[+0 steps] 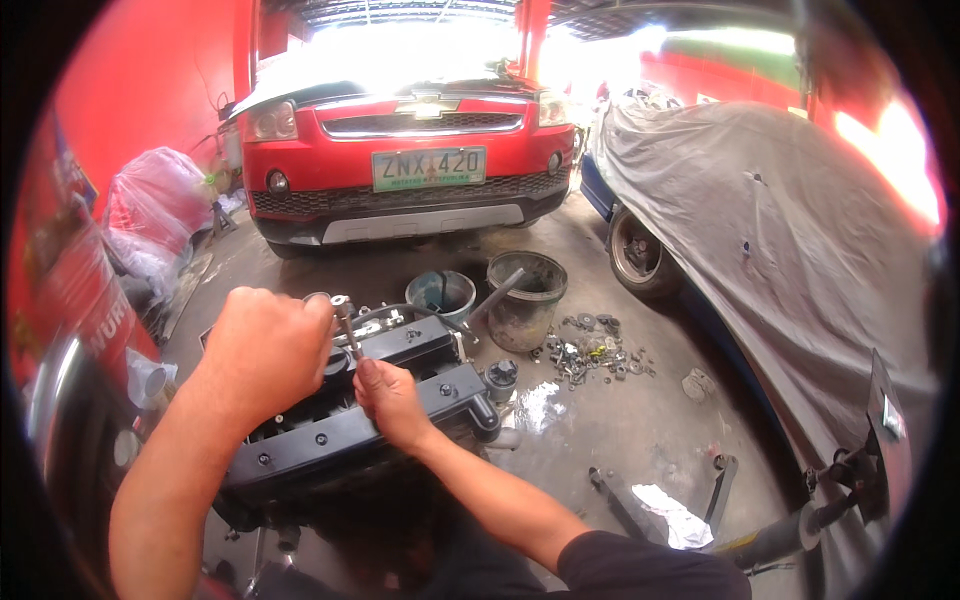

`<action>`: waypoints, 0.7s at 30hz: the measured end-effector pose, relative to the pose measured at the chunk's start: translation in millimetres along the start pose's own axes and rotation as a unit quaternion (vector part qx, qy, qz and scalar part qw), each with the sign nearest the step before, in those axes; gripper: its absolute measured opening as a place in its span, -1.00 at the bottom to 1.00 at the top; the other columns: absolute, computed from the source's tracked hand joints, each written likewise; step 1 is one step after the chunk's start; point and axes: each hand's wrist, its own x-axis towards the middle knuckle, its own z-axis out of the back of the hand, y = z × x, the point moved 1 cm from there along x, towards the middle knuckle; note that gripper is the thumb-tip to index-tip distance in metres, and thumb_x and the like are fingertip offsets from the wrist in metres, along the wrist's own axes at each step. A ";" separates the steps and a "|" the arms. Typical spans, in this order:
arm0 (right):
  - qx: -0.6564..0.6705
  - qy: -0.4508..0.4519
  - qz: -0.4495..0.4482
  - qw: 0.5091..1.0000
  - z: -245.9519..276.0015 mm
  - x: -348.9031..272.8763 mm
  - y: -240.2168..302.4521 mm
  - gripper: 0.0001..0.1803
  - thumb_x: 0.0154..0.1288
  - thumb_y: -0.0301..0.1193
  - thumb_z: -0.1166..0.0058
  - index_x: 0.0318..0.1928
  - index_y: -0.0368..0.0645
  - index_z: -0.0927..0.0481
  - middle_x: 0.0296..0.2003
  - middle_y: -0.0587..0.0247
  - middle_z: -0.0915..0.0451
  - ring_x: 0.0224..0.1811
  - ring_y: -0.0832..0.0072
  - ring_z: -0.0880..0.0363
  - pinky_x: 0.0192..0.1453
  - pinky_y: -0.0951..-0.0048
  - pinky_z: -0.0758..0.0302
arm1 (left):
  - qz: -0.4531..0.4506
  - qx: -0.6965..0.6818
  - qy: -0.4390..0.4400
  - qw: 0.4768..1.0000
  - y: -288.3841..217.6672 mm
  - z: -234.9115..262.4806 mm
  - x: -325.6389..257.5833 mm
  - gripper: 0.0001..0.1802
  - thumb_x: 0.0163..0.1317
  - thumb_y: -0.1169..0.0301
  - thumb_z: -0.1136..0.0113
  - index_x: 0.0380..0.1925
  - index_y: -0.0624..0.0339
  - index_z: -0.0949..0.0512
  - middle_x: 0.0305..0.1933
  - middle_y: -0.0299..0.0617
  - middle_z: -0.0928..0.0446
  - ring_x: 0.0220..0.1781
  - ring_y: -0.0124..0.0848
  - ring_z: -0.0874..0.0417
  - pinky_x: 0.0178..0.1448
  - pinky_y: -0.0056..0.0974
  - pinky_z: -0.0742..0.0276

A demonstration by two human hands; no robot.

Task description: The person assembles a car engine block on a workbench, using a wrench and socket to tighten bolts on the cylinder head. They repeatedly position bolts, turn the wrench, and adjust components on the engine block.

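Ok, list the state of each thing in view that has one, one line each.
Left hand: closed on the wrench
Right hand: fingers closed on the wrench's shaft
Wrench: held over the engine
Engine: not fitted in a vehicle
Large bucket: upright, uncovered
Metal parts: scattered
Gray sheet: draped, wrinkled
Red car: parked; hood lost in glare

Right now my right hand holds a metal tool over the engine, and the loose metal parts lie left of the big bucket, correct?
No: the head view shows the loose metal parts right of the big bucket. Your right hand holds a metal tool over the engine.
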 end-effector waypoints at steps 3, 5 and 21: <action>0.051 -0.021 -0.024 0.998 -1.7 -5.8 2.5 -0.50 0.66 0.05 0.13 -0.33 -0.07 -0.44 -0.51 0.53 -0.34 -0.53 0.75 -0.21 -0.47 0.65 -0.15 | 0.053 -0.173 0.008 0.983 -3.2 4.5 -0.6 -0.77 0.30 0.33 -0.26 -0.37 0.33 -0.62 -0.42 0.15 -0.64 -0.33 0.12 -0.69 -0.17 0.05 -0.56; -0.016 -0.048 -0.002 0.999 -3.1 -9.9 0.1 -0.58 0.66 -0.01 0.08 -0.23 -0.09 -0.48 -0.47 0.56 -0.36 -0.47 0.77 -0.23 -0.41 0.65 -0.19 | 0.078 -0.278 0.050 0.956 -2.1 7.3 -7.4 -0.66 0.28 0.31 -0.31 -0.10 0.40 -0.64 -0.41 0.18 -0.63 -0.30 0.11 -0.69 -0.15 -0.01 -0.55; -0.400 -0.188 0.177 0.879 -84.3 83.7 -19.5 -0.64 0.62 -0.18 0.13 -0.15 -0.18 -0.59 -0.26 0.28 -0.59 -0.28 0.44 -0.50 -0.21 0.32 -0.45 | -0.118 -0.176 -0.266 0.941 142.0 -7.5 -21.2 -0.68 0.22 0.40 -0.19 -0.11 0.43 -0.59 -0.11 0.30 -0.63 0.00 0.20 -0.67 0.12 0.12 -0.57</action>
